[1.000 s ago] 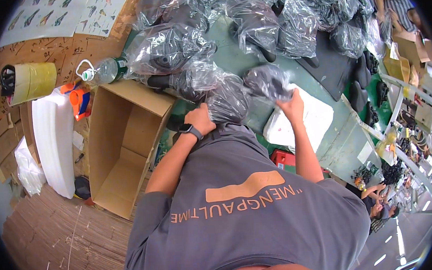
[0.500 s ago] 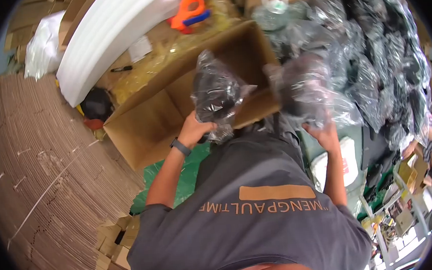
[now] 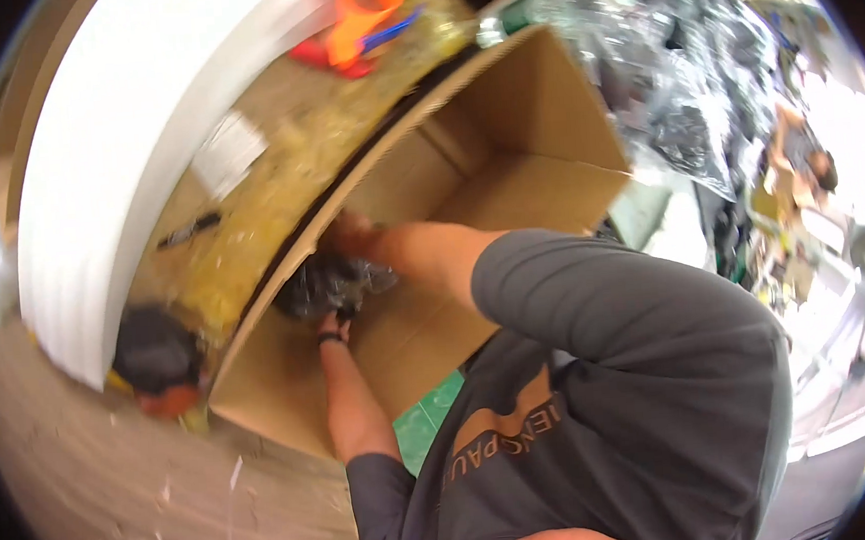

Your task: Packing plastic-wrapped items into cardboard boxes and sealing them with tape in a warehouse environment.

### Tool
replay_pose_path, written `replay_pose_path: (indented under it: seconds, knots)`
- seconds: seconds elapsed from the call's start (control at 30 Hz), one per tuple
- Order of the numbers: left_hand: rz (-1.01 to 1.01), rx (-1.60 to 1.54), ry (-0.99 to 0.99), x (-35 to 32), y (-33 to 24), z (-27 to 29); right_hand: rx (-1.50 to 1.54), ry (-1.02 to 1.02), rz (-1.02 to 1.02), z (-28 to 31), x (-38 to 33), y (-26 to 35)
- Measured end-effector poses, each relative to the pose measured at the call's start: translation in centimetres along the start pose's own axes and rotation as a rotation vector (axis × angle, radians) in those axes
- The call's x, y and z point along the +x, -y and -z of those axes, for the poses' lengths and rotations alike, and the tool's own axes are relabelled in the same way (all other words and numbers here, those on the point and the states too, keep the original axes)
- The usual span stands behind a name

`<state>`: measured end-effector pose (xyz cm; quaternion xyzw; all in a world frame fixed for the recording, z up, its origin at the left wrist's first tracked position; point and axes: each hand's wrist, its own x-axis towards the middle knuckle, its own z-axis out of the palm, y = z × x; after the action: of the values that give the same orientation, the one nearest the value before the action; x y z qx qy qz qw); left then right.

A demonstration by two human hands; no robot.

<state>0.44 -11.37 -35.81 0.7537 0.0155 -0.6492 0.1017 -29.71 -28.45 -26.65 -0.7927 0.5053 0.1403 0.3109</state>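
Blown-out glare at right, shadowed carton (image 3: 537, 187) interior, glinting plastic bags (image 3: 678, 127), motion blur, fisheye bending, 4 dark corners

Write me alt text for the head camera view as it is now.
A person's left hand and right hand reach into an open cardboard box, at dark goods in clear plastic. A long white piece shows at left, an orange object at the top, and more plastic-wrapped items at upper right.
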Motion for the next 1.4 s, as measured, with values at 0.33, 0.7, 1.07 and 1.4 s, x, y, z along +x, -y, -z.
replay_pose_path:
  seconds: [0.33, 0.7, 1.07, 1.4]
  knots:
    - [-1.308, 0.657, 0.148, -35.3, -11.4, -32.3, 0.431, -1.013, -0.173, 22.2, -44.1, -19.4]
    - [-1.81, 0.967, 0.551, -55.3, -2.0, -76.7, 0.605, -1.029, -1.721, -19.1, -82.3, -46.7]
    - [-1.62, 1.398, 0.268, -44.4, -2.1, -87.6, 0.612, -0.857, -1.445, -2.9, -79.4, -61.5]
    - [-1.851, 1.292, 0.168, -53.9, 7.6, -92.0, 0.911, -0.965, -1.555, -6.3, -80.5, -57.8]
